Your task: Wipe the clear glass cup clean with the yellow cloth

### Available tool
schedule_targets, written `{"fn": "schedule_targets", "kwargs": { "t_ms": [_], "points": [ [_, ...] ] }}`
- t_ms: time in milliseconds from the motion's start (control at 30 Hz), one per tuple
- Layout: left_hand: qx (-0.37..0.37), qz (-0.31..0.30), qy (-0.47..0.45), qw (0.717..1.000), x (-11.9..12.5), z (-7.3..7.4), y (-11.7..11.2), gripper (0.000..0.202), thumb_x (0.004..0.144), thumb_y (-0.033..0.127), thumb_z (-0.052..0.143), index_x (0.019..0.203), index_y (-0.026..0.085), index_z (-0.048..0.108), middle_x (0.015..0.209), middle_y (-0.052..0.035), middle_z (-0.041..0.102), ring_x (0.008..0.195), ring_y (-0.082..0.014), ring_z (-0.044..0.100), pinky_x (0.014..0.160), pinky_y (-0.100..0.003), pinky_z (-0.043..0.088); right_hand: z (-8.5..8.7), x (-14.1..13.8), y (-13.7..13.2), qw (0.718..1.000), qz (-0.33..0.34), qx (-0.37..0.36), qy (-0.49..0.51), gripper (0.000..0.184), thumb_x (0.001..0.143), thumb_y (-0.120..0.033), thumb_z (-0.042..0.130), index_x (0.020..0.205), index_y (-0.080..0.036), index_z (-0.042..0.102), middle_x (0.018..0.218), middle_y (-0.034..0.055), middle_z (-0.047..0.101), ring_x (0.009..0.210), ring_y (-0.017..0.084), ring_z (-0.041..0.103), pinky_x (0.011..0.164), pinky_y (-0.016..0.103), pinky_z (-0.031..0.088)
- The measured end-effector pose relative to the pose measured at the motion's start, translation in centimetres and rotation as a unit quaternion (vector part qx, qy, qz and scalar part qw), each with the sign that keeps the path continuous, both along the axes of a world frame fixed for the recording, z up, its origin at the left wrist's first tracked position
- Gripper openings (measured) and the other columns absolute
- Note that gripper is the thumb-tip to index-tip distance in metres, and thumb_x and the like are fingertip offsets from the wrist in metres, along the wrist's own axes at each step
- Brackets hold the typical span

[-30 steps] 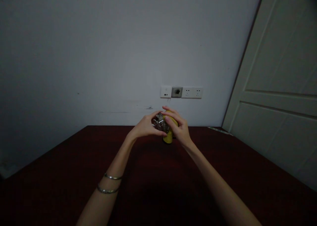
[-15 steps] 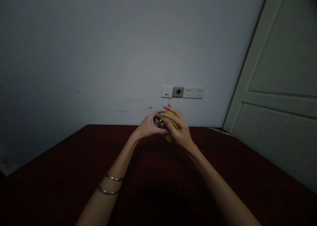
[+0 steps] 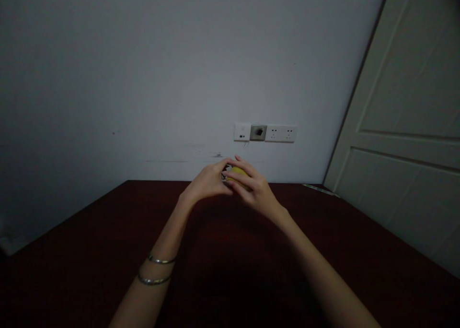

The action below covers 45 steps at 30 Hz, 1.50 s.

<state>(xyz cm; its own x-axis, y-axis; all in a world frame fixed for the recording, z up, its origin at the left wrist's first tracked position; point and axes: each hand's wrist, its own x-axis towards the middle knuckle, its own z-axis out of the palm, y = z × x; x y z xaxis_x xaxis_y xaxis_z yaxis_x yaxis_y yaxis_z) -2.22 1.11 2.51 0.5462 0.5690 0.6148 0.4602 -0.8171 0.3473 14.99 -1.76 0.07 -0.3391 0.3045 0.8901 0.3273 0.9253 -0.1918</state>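
A yellow object with a shiny metal part [image 3: 237, 170] is up between both hands above the table, in the middle of the head view; its exact kind cannot be made out. My right hand [image 3: 257, 186] is closed around the yellow body, with the fingers across its top and the thumb below. The fingers and thumb of my left hand [image 3: 208, 181] curve round the metal end on the left side. Fingers cover most of the object, and its lower part does not show.
The dark red table [image 3: 215, 237] runs back to a pale wall [image 3: 161, 78]. Low on that wall is a row of sockets and plates [image 3: 266, 133]. A panelled door [image 3: 406, 126] stands at the right. A thin flat strip [image 3: 319, 190] lies by the table's back right edge.
Both hands have shifted a little left with the yellow object. It has turned within the hands, and its lower yellow end, visible before under the right hand, is now hidden.
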Motion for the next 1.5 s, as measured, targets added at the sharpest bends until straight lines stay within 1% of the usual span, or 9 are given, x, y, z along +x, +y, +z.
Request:
{"fn": "schedule_targets", "kwargs": {
  "t_ms": [100, 333, 467, 667, 800, 933, 1100, 1233, 1500],
  "points": [
    [-0.006, 0.008, -0.003, 1.000, 0.0, 0.0, -0.1, 0.070, 0.062, 0.024, 0.073, 0.128, 0.017, 0.049, 0.105, -0.0089, 0.067, 0.085, -0.0227, 0.065, 0.079, -0.036, 0.049, -0.1, -0.1, 0.1, 1.000, 0.001, 0.016, -0.007, 0.031, 0.088, -0.023, 0.057, 0.116, -0.031, 0.065, 0.135, 0.0033, 0.055, 0.136, 0.023, 0.039, 0.110, 0.050, 0.036],
    [-0.024, 0.011, -0.014, 1.000, 0.8, 0.5, -1.2, 0.081, 0.054, 0.041, 0.081, 0.126, 0.016, 0.052, 0.104, -0.0084, 0.068, 0.090, -0.0230, 0.063, 0.080, -0.035, 0.049, 0.3, 0.5, 1.0, 0.985, 0.007, -0.069, 0.159, 0.024, 0.088, -0.027, 0.057, 0.109, -0.031, 0.069, 0.123, 0.0050, 0.064, 0.115, 0.020, 0.059, 0.102, 0.046, 0.044],
    [-0.087, -0.018, -0.074, 0.993, 1.0, 0.4, -1.2, 0.076, 0.054, 0.038, 0.081, 0.121, 0.016, 0.055, 0.100, -0.0073, 0.067, 0.085, -0.0201, 0.063, 0.077, -0.033, 0.049, 0.8, 0.7, -0.1, 0.991, 0.036, -0.027, 0.130, 0.026, 0.086, -0.022, 0.060, 0.107, -0.034, 0.070, 0.127, 0.0023, 0.062, 0.124, 0.021, 0.052, 0.106, 0.048, 0.040],
    [-0.208, -0.104, -0.161, 0.959, 1.4, 0.2, -0.8, 0.062, 0.060, 0.026, 0.078, 0.115, 0.011, 0.055, 0.095, -0.0070, 0.066, 0.077, -0.0154, 0.062, 0.070, -0.029, 0.050, 1.6, 0.6, -1.5, 0.995, 0.063, -0.002, 0.077, 0.027, 0.083, -0.017, 0.063, 0.102, -0.034, 0.072, 0.126, -0.0001, 0.063, 0.132, 0.023, 0.045, 0.110, 0.050, 0.036],
    [-0.211, -0.125, -0.153, 0.957, 1.7, 0.3, -1.1, 0.068, 0.056, 0.030, 0.082, 0.116, 0.011, 0.057, 0.105, -0.0104, 0.065, 0.086, -0.0179, 0.062, 0.080, -0.034, 0.051, 1.8, 0.6, -1.2, 0.989, 0.037, -0.034, 0.140, 0.024, 0.085, -0.020, 0.061, 0.101, -0.034, 0.072, 0.123, 0.0008, 0.064, 0.123, 0.021, 0.053, 0.106, 0.048, 0.040],
    [-0.215, -0.111, -0.145, 0.959, 1.7, 0.2, -1.0, 0.068, 0.056, 0.031, 0.082, 0.117, 0.012, 0.057, 0.106, -0.0109, 0.065, 0.087, -0.0184, 0.062, 0.079, -0.033, 0.051, 1.7, 0.4, -0.9, 0.983, 0.018, -0.054, 0.176, 0.023, 0.086, -0.022, 0.059, 0.101, -0.034, 0.072, 0.122, 0.0021, 0.065, 0.116, 0.020, 0.058, 0.102, 0.046, 0.044],
    [-0.210, -0.104, -0.168, 0.958, 1.6, -0.1, -0.4, 0.060, 0.060, 0.022, 0.077, 0.115, 0.012, 0.057, 0.100, -0.0080, 0.066, 0.080, -0.0154, 0.061, 0.074, -0.030, 0.050, 1.4, 0.0, -1.3, 0.992, 0.026, -0.007, 0.123, 0.024, 0.085, -0.019, 0.060, 0.102, -0.031, 0.072, 0.122, 0.0032, 0.065, 0.125, 0.021, 0.051, 0.106, 0.048, 0.039],
    [-0.201, -0.109, -0.157, 0.961, 1.4, 0.0, -0.6, 0.067, 0.059, 0.022, 0.077, 0.121, 0.013, 0.054, 0.103, -0.0080, 0.065, 0.078, -0.0139, 0.060, 0.071, -0.028, 0.049, 1.4, -0.1, -1.6, 0.993, 0.039, 0.005, 0.116, 0.024, 0.084, -0.019, 0.061, 0.100, -0.032, 0.072, 0.120, 0.0026, 0.065, 0.125, 0.021, 0.051, 0.107, 0.048, 0.039],
    [-0.206, -0.140, -0.132, 0.959, 1.3, 0.1, -1.1, 0.077, 0.050, 0.029, 0.086, 0.118, 0.012, 0.055, 0.105, -0.0098, 0.064, 0.089, -0.0197, 0.061, 0.078, -0.033, 0.050, 1.4, 0.5, -0.2, 0.956, 0.073, -0.148, 0.244, 0.017, 0.086, -0.035, 0.060, 0.095, -0.029, 0.073, 0.111, 0.0023, 0.070, 0.110, 0.020, 0.061, 0.103, 0.045, 0.042]
  ]
}}
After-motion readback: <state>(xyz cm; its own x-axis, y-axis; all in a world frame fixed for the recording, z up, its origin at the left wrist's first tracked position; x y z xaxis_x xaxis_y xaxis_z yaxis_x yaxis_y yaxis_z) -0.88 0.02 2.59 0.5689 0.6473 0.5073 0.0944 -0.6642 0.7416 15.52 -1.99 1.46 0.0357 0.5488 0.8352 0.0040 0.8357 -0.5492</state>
